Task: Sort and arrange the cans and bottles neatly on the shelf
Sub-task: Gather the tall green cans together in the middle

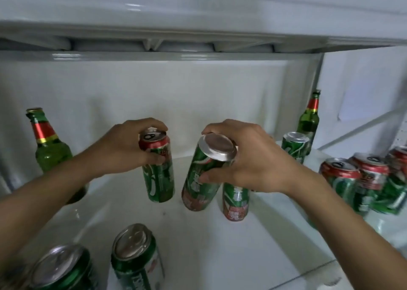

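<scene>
Cans in both hands, mid-shelf. Landmark: the upright can point(235, 201) standing alone on the white shelf point(198, 245), pull-tab end down. Right hand point(248, 159) has its grip pinching the tilted can point(203, 175) just left of the landmark, fingers over the rim, thumb on the side; it looks inverted, plain base up. Left hand point(125, 148) has its grip wrapped round the top of the red-rimmed can point(157, 168), further left, tab up. My read: step in hand is standing these two into a row. Do it well by turning the tilted one tab-up first, setting bases flat, labels forward, sides touching the landmark. Watch its lower edge: close enough to clip the landmark. Can cluster point(363, 179) sits well right, left bottle point(49, 144) far left, right bottle point(309, 118) behind-right, two more cans point(99, 263) nearer the camera.
</scene>
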The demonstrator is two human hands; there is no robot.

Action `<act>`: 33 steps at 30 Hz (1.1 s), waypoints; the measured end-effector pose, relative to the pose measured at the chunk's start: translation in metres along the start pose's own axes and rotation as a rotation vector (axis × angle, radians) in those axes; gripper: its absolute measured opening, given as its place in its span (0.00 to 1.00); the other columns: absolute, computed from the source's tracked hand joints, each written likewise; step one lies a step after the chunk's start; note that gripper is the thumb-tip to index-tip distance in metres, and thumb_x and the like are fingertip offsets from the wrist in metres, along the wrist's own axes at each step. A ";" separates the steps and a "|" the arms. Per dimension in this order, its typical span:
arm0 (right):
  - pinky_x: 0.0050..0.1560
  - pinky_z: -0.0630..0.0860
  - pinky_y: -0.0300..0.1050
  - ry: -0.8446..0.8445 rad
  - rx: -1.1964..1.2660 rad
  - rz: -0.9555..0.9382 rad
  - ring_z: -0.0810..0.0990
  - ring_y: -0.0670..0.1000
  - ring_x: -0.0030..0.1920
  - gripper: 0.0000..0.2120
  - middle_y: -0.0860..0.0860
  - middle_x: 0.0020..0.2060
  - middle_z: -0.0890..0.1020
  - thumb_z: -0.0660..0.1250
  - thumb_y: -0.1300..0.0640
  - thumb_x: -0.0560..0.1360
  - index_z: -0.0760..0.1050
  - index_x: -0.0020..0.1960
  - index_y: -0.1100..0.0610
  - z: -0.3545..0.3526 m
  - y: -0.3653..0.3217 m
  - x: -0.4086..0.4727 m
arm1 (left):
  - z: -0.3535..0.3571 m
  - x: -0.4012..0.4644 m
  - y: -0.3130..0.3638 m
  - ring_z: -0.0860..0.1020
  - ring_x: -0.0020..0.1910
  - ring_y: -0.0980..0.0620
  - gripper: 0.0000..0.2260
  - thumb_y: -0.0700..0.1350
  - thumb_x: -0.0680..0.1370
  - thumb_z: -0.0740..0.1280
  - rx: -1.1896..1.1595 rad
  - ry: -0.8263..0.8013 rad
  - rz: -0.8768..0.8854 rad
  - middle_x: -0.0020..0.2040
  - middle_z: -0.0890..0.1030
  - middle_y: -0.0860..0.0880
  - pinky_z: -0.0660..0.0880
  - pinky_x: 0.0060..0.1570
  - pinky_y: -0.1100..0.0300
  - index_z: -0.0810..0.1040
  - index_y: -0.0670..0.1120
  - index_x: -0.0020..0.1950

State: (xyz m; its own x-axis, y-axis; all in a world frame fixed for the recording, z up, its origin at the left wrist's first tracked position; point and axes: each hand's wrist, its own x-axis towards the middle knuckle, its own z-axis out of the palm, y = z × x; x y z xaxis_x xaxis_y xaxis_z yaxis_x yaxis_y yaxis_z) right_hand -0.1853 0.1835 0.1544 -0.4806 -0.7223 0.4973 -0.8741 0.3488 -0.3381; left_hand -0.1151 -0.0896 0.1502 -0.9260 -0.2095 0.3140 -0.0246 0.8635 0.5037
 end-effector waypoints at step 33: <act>0.39 0.74 0.27 0.271 0.116 0.471 0.81 0.43 0.49 0.36 0.39 0.52 0.82 0.84 0.42 0.56 0.74 0.60 0.41 -0.184 0.161 -0.237 | 0.183 -0.062 0.262 0.83 0.54 0.63 0.29 0.59 0.63 0.77 -0.259 -0.015 0.271 0.58 0.84 0.65 0.81 0.47 0.62 0.80 0.67 0.65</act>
State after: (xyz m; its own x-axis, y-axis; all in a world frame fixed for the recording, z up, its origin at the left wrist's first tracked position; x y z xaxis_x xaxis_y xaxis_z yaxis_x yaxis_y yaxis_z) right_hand -0.2252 0.5210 0.1293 -0.8319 -0.3193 0.4538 -0.5542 0.5180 -0.6516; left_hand -0.1326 0.2338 0.1154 -0.8913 0.0194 0.4530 0.3166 0.7419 0.5911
